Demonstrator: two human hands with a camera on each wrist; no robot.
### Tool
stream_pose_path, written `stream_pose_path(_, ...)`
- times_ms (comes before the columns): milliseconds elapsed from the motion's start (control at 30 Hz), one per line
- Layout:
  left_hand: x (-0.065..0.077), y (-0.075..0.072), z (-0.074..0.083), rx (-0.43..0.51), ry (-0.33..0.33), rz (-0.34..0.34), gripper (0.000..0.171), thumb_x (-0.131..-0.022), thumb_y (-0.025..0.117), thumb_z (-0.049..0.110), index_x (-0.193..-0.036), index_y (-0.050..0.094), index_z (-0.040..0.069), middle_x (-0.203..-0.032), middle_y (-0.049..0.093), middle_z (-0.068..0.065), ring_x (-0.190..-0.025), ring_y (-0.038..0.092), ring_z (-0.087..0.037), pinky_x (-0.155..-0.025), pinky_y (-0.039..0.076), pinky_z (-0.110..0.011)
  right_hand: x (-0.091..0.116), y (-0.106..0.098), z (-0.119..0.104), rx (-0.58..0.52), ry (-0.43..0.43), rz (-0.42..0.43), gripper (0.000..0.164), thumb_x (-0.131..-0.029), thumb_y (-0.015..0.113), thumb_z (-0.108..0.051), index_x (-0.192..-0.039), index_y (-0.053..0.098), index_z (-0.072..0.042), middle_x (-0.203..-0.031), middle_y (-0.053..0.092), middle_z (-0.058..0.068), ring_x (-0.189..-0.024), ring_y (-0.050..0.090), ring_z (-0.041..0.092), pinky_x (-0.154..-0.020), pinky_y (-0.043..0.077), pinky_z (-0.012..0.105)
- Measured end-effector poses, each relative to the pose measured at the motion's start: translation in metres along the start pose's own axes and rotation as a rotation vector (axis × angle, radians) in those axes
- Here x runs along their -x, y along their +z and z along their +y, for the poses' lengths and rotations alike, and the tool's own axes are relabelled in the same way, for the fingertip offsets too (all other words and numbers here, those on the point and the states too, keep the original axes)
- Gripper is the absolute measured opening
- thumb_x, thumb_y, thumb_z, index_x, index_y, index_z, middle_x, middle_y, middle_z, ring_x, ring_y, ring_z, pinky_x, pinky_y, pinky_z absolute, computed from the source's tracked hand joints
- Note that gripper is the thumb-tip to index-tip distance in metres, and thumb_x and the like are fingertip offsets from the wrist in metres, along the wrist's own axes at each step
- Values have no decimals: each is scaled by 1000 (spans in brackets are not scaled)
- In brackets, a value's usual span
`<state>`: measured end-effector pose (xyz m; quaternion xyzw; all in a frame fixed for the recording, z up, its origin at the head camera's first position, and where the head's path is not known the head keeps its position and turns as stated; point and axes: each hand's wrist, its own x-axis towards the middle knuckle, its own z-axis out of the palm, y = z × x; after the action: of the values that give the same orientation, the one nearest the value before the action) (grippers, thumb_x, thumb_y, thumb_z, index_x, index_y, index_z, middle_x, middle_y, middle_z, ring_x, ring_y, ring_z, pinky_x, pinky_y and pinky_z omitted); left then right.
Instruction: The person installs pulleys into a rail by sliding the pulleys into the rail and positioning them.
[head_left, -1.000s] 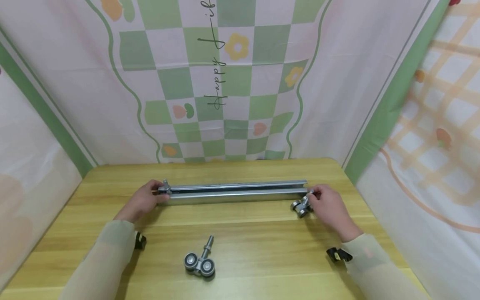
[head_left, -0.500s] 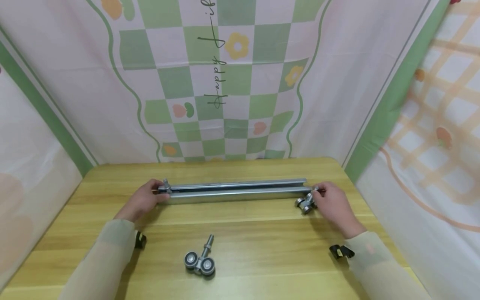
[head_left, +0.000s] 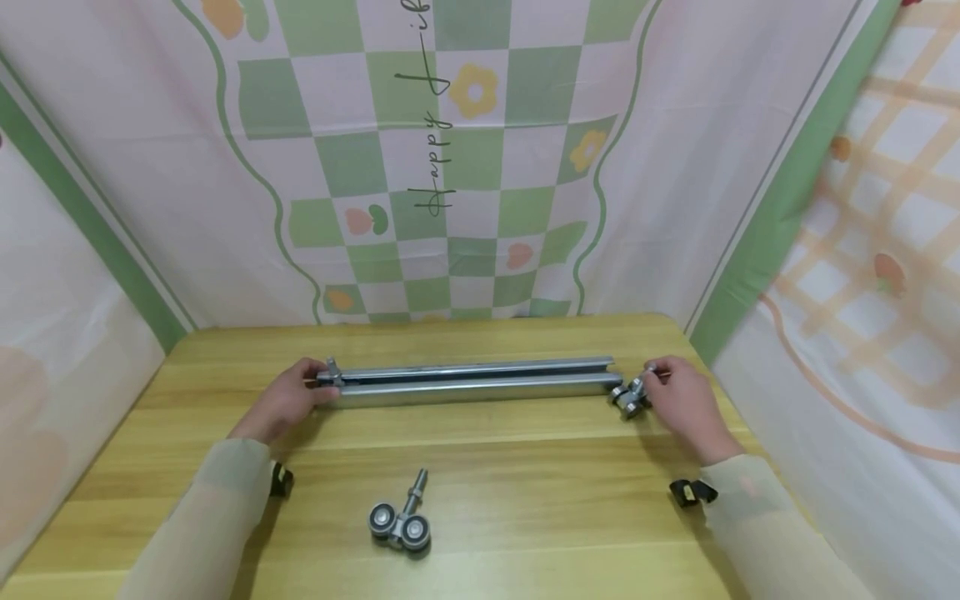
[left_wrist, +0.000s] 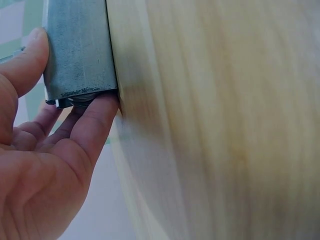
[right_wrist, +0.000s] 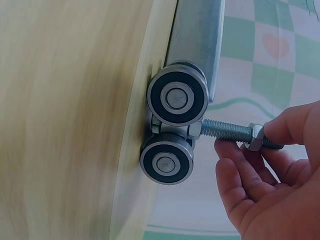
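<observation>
A metal channel track [head_left: 480, 391] lies across the far part of the table with its slot facing up. At its left end my left hand [head_left: 288, 398] grips the track, thumb on the near wall and fingers at the end opening [left_wrist: 82, 100]. A bolt [head_left: 331, 367] stands up out of the slot there. My right hand [head_left: 684, 406] pinches the threaded bolt [right_wrist: 227, 131] of a roller trolley [head_left: 630, 397] near its nut. The trolley's wheels [right_wrist: 176, 98] are just beyond the track's right end, the bolt pointing up.
Another roller trolley [head_left: 400, 527] lies on its side on the wooden table [head_left: 525, 500], nearer to me and left of centre. A patterned curtain [head_left: 465, 167] hangs right behind the table's far edge, with more cloth on both sides.
My right hand has moved right and slightly away from me with the roller trolley, from in front of the track's right end to just past it. The left hand stays put.
</observation>
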<state>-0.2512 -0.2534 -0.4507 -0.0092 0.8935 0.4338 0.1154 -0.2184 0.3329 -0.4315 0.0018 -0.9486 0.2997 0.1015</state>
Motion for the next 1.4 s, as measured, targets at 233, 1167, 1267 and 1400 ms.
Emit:
stream_pose_path(233,-1,0,0,15,-6,0,59,-96,68,38,-139,44,7,-142,45,-21,-128,42,-41,-103,37,-57,-8,-3,12,-10,-21,53,33,-101,52,-17,-118,59,10,-109,64,29,-98,61,42,-80,50,56)
stream_pose_path(1167,-2,1,0,29,-2,-3,55,-96,68,34,-137,45,6,-140,46,-21,-125,44,-39,-99,41,-53,-30,-10,29,-89,119,90,34,-106,49,-26,-120,58,3,-107,66,26,-89,63,34,-65,50,36)
stream_pose_path(1267,-2,1,0,30,7,1,55,-96,69,32,-137,45,4,-140,46,-22,-126,44,-40,-99,41,-52,-33,-7,26,-91,121,102,30,-105,50,-23,-117,59,3,-105,66,25,-87,63,33,-63,51,35)
stream_pose_path(1400,-3,1,1,35,11,9,55,-96,69,29,-138,44,3,-141,45,-23,-127,44,-40,-99,43,-51,-35,-3,24,-93,118,112,30,-106,49,-23,-115,60,3,-104,66,24,-86,62,33,-62,51,35)
